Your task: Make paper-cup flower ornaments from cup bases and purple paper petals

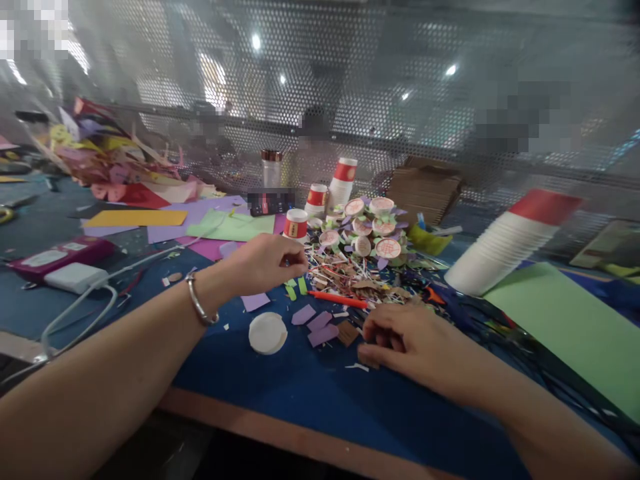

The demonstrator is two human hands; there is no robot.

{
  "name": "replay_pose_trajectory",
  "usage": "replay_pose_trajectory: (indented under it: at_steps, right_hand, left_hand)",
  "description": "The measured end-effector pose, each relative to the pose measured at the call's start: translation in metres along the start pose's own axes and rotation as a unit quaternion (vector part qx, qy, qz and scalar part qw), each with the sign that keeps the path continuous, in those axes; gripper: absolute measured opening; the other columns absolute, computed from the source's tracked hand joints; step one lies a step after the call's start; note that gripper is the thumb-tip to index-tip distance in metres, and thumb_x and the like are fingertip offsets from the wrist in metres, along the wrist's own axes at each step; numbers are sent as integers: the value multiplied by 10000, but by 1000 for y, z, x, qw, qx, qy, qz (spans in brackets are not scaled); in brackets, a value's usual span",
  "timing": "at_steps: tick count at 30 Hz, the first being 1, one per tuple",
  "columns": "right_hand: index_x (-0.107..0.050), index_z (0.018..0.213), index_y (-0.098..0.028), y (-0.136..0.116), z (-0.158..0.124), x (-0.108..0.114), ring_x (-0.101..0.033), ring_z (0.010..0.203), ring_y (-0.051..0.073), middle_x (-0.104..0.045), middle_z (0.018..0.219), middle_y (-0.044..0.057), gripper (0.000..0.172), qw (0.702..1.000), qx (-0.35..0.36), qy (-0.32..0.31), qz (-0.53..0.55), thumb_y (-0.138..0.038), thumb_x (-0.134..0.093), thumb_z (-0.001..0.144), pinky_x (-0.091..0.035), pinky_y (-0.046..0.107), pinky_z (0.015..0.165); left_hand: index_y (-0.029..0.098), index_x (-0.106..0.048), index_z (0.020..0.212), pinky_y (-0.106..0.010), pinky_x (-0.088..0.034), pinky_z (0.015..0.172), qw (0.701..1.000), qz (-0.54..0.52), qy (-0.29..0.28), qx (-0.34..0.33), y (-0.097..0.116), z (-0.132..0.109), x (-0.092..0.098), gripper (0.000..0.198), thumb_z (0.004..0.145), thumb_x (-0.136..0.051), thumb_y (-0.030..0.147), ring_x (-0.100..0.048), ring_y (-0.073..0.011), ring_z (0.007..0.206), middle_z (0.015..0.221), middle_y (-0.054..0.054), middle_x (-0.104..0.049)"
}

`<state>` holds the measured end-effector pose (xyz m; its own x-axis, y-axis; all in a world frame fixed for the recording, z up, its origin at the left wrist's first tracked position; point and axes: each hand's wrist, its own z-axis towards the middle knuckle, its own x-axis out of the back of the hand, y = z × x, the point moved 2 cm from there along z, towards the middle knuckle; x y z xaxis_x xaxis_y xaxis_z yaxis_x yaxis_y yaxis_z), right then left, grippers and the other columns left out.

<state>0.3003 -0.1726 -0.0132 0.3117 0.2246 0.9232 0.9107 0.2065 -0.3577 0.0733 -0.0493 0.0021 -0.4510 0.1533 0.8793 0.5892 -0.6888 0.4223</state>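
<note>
Blue table [300,393] under both arms: left hand [265,263] fisted, right hand [400,343] loosely curled

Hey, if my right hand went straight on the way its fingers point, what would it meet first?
Your right hand points left along the blue mat; first comes the brown paper scrap, probably, just off the fingertips, then the purple scraps.

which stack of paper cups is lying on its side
The long stack at the far right, beside the green sheet; the cups near the middle stand upright.
</note>
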Motion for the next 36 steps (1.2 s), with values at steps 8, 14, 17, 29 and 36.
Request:
replay_pose_trajectory:
  at_steps: [8,14,17,29,36]
  right_hand:
    - [-625,881,-214,6,-1,-7,-550,673,139,-634,845,-5,155,999,5,-37,37,-358,-681,865,-380,264,585]
    - [-624,883,-194,-5,-2,-6,-556,696,128,-640,826,-5,84,991,6,-61,116,-138,-648,826,-427,236,613]
    - [-640,1041,-199,-8,-3,-6,-583,727,134,-674,870,3,264,987,11,-59,151,-68,-620,813,-462,232,650]
    - [-643,898,-186,-6,-4,-6,-576,681,132,-638,802,-7,103,990,24,-59,128,-118,-638,821,-437,229,599]
    - [-663,945,-207,-11,-4,-1,-606,727,156,-677,857,27,100,973,27,45,223,-286,-633,891,-486,262,647]
  left_hand:
    - [217,-693,1052,-243,-383,670,960,105,-253,-53,10,-26,17,405,719,-805,418,-605,-170,827,957,-2,-678]
    - [198,-688,1008,-252,-368,661,969,103,-211,-75,11,-27,9,330,746,-787,375,-591,-167,806,941,-2,-666]
    - [208,-676,1032,-250,-361,640,988,45,-118,-85,16,-24,6,282,824,-724,393,-594,-157,783,955,1,-675]
    - [179,-701,896,-238,-363,577,992,-56,-38,-105,40,-22,-13,81,875,-664,248,-576,-122,680,804,-1,-686]
    - [159,-609,1110,-258,-513,707,923,-350,-153,-53,46,-20,-44,333,810,-742,219,-682,-149,799,892,-36,-724]
